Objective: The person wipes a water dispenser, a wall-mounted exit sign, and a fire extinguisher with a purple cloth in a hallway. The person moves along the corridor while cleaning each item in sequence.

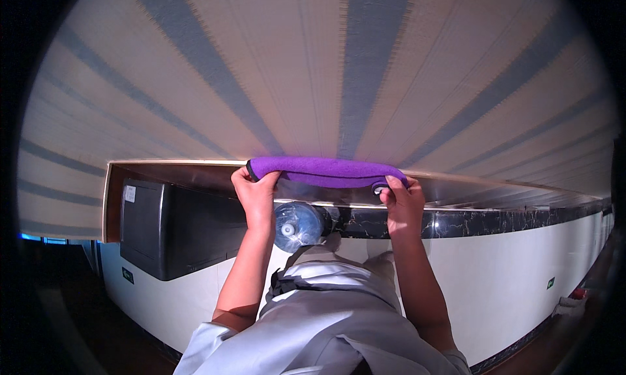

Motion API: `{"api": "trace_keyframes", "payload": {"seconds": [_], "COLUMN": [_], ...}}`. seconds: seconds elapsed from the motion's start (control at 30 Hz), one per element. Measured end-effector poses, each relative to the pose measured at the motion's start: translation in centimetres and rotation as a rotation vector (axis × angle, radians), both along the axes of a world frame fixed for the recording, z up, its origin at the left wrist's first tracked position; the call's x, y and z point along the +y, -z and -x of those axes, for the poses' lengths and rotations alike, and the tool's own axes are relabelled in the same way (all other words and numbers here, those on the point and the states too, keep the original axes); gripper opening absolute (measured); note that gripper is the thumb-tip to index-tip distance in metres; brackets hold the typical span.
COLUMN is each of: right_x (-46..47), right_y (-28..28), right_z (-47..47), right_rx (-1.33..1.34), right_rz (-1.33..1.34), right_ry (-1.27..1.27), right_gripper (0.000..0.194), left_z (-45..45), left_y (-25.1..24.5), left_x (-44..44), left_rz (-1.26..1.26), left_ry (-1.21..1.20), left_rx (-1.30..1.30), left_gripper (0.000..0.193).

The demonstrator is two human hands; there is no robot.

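Observation:
A purple cloth with dark edging is stretched sideways between my two hands, folded into a long band. My left hand pinches its left end between thumb and fingers. At the other end, my right hand grips the cloth, where a small loop of the edge curls over near the thumb. The band lies along the top edge of the wood trim at the foot of the striped wall covering; whether it touches the trim I cannot tell.
A black cabinet-like box stands at the left against the wall. Below my left hand is a blue plastic water-cooler bottle. A dark marble-patterned border edges the pale floor. Green arrow signs are on the floor.

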State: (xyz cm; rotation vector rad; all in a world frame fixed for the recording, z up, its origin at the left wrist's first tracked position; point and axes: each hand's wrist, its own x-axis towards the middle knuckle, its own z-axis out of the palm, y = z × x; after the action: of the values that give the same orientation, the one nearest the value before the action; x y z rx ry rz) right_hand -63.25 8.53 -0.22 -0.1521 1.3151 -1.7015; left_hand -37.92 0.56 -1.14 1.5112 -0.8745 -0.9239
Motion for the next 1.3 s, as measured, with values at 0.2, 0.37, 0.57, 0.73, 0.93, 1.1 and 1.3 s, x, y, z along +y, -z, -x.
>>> {"api": "trace_keyframes", "payload": {"seconds": [0.2,0.37,0.57,0.73,0.93,1.1,1.3], "right_x": [0.7,1.8,3.2,2.7,0.1,0.6,2.5], "right_y": [1.4,1.6,4.1,7.1,7.7,8.1,8.3], "right_z": [1.0,4.1,5.5,0.8,-3.3,-1.3,4.5], "right_rx": [-0.034,-0.034,0.043,-0.293,-0.711,-0.741,-0.524], "right_rz": [0.073,0.069,0.112,0.129,0.034,0.074,0.136], "right_ry": [0.249,0.391,0.338,0.211,0.165,0.299,0.544], "right_gripper": [0.030,0.029,0.028,0.023,0.033,0.037,0.027], "left_z": [2.6,6.0,5.8,4.4,4.2,5.9,8.6], "left_y": [-0.2,-1.3,-0.1,0.6,-1.6,0.3,0.2], "left_x": [0.8,1.4,2.2,3.6,2.8,4.4,4.5], "left_rz": [-0.157,-0.267,-0.282,-0.218,0.200,0.459,1.002], "left_ry": [0.200,0.341,0.363,0.238,0.208,0.539,0.833], "left_rx": [0.451,0.499,0.515,0.569,0.345,-0.135,-1.245], "left_gripper": [0.021,0.019,0.019,0.010,0.010,0.025,0.051]}}
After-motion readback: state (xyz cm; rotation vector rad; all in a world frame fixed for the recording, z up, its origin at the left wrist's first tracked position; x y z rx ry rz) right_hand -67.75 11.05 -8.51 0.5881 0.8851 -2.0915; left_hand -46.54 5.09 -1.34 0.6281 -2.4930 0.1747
